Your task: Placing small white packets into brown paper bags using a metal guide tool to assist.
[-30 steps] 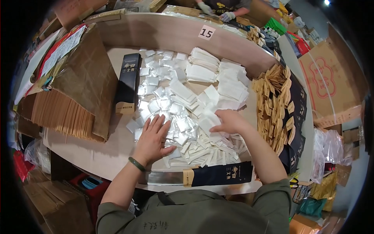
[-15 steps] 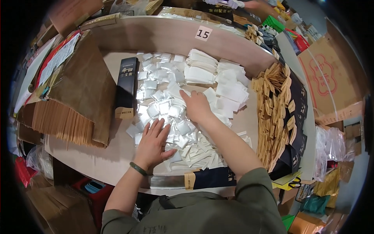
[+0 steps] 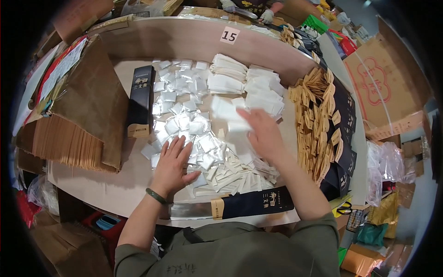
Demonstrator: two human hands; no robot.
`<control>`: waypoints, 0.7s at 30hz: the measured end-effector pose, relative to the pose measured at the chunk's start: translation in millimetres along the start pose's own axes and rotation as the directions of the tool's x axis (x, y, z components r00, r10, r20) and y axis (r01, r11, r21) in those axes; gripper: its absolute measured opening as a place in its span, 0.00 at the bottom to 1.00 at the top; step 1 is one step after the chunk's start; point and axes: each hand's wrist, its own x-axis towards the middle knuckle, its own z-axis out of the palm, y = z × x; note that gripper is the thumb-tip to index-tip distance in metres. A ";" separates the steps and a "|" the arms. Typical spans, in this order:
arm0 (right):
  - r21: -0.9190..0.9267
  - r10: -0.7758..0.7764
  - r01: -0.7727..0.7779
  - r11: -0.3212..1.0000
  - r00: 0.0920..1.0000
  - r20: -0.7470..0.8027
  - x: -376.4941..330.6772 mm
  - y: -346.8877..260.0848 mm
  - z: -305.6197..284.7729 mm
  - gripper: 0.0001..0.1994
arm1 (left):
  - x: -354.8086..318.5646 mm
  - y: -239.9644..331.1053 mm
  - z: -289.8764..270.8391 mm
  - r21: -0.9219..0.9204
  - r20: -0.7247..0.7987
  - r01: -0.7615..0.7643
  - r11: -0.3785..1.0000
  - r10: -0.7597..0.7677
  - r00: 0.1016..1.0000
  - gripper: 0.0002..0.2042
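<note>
Two hands [image 3: 171, 166] [image 3: 265, 138], silvery packets [image 3: 184, 123] touching left; white packets [image 3: 224, 110] beside right

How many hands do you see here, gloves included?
4: the left hand at the silvery packets, the blurred right hand near the white packets, and a co-worker's gloved hand and second gloved hand along the top edge. Others may be hidden.

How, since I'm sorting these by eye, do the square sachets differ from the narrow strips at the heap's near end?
Shape: the square sachets have roughly equal sides; the narrow strips are long and slim.
Surface: the square sachets shine silvery; the narrow strips look duller, off-white.
Spread: the square sachets cover a larger area than the narrow strips.
Both lie loose, overlapping.
</note>
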 end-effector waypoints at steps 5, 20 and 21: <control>-0.201 -0.084 0.118 0.972 0.982 0.172 -59.3 8.6 22.1 0.32 | 4.0 4.1 -1.9 0.004 0.027 0.002 1.000 -0.002 1.000 0.40; -0.095 0.352 -0.365 0.926 0.927 -0.129 9.6 104.7 33.5 0.42 | 3.8 7.9 -2.8 -0.007 0.010 0.025 1.000 -0.025 1.000 0.39; -0.070 0.354 -0.368 0.927 0.922 -0.160 8.6 105.8 36.5 0.39 | 3.7 7.7 -2.3 -0.002 0.008 0.025 1.000 -0.025 1.000 0.39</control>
